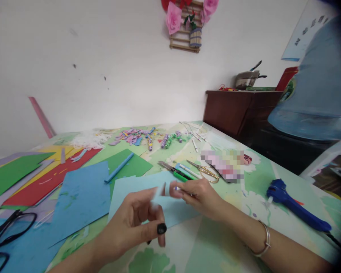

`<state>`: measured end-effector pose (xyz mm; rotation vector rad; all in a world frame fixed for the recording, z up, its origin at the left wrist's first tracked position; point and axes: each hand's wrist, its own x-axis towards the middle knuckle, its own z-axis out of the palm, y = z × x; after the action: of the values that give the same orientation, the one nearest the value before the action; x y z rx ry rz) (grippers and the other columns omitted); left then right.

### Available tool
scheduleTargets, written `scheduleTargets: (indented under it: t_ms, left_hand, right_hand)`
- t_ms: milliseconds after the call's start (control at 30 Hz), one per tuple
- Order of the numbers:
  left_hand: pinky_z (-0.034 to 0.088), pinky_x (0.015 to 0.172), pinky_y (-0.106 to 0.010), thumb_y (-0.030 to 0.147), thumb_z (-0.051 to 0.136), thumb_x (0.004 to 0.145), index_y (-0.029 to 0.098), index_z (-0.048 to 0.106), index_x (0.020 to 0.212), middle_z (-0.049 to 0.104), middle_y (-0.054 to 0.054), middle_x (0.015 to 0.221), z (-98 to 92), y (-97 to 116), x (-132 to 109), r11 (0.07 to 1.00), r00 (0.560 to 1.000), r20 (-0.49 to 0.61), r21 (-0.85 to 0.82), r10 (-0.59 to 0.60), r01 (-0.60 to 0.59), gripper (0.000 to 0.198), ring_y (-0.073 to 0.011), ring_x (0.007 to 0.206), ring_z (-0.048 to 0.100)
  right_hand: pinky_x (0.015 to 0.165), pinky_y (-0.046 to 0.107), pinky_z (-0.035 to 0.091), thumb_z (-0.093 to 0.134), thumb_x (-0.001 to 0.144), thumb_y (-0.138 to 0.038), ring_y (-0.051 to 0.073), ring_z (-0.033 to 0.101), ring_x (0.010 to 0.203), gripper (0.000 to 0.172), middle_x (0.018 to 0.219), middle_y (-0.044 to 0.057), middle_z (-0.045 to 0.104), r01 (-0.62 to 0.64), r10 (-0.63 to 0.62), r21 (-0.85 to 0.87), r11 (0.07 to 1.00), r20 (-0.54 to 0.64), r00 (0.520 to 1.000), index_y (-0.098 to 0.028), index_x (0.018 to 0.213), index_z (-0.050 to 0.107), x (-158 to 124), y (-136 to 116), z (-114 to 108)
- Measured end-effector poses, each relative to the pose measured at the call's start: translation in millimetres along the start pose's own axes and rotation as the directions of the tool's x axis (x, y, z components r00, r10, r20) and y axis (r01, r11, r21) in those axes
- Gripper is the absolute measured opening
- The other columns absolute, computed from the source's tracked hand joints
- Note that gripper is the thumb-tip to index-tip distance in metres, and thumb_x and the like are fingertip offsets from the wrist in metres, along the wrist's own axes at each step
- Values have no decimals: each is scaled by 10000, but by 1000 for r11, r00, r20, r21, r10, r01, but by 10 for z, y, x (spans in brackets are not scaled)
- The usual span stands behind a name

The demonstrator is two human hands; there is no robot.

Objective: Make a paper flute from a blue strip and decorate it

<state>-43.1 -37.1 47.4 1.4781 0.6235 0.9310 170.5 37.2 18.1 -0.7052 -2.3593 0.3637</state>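
My right hand pinches a small, thin whitish piece, partly hidden by its fingers, near the middle of the table. A narrow pale strip, blurred by motion, stands between the two hands. Close on its left is my left hand, fingers curled and apart, dark polish on the thumbnail; whether it touches the strip is not clear. Light blue sheets lie beneath the hands. Just beyond them rest a green-handled craft knife, white sticks and gold-handled scissors.
Coloured sheets and black-rimmed glasses lie left. Paper scraps and patterned rolls sit at the back. A blue glue gun lies right, near a large water bottle.
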Motion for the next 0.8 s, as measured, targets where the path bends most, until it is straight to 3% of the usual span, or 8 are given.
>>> scheduleTargets:
  t_ms: [100, 167, 267, 333, 400, 500, 633, 800]
  left_hand:
    - [504, 585, -237, 202, 632, 832, 464, 342, 1380, 428, -89, 1421, -102, -28, 75, 968, 985, -33, 194, 171, -161, 673, -142, 778, 651]
    - [520, 652, -255, 171, 622, 835, 482, 314, 1383, 361, -64, 1472, -173, -67, 114, 883, 959, -48, 406, 278, -236, 702, -168, 927, 619]
    - [506, 808, -318, 177, 659, 807, 464, 245, 1415, 483, -41, 1378, -244, -122, 135, 674, 928, 25, 679, 373, -290, 789, -204, 1093, 534]
    - [433, 951, -393, 205, 692, 783, 416, 174, 1450, 589, -31, 1250, -254, -146, 131, 594, 944, 73, 761, 321, -261, 870, -218, 1146, 492]
    - [380, 1004, -417, 215, 686, 788, 374, 153, 1464, 654, -13, 1111, -241, -168, 125, 581, 964, 82, 784, 254, -220, 876, -213, 1124, 496]
    - [413, 945, -361, 193, 631, 829, 355, 240, 1442, 693, 19, 938, -207, -221, 125, 588, 961, 33, 785, 275, -195, 745, -182, 1012, 555]
    - [460, 857, -298, 197, 647, 815, 275, 473, 1317, 720, 1, 892, -163, -283, 134, 635, 945, -88, 760, 314, -140, 537, -169, 930, 623]
    - [492, 710, -269, 234, 666, 795, 181, 713, 862, 719, -47, 799, -102, -253, 161, 674, 935, -173, 734, 310, -87, 98, -177, 779, 645]
  right_hand:
    - [539, 195, 332, 422, 935, -223, 86, 459, 524, 287, 560, -14, 519, -30, 17, 130, 991, 103, 995, -159, 726, 608, 3, -37, -3]
    - [519, 175, 340, 434, 935, -227, 68, 455, 500, 293, 558, -22, 513, -107, 53, 264, 959, 204, 977, -149, 717, 613, 6, -76, -11]
    - [456, 156, 332, 469, 925, -273, 47, 427, 431, 306, 539, -29, 505, -236, 93, 426, 873, 331, 939, -130, 718, 644, -2, -117, -11]
    - [439, 155, 346, 495, 912, -317, 43, 431, 407, 315, 541, -21, 524, -311, 110, 511, 801, 386, 916, -119, 734, 664, -14, -122, 0]
    - [441, 160, 370, 527, 892, -360, 47, 449, 399, 328, 539, -13, 543, -362, 136, 570, 738, 400, 906, -112, 743, 682, -24, -117, 15]
    - [440, 166, 394, 572, 856, -389, 59, 504, 415, 325, 590, 11, 596, -400, 177, 612, 682, 393, 902, -108, 746, 693, -27, -113, 26]
    - [441, 149, 383, 573, 858, -318, 70, 552, 439, 273, 541, -8, 581, -355, 184, 542, 761, 345, 920, -121, 700, 677, -17, -131, 12]
    - [511, 159, 392, 557, 873, -221, 88, 587, 523, 194, 544, -5, 603, -143, 93, 319, 937, 167, 982, -141, 774, 703, -17, -150, 10]
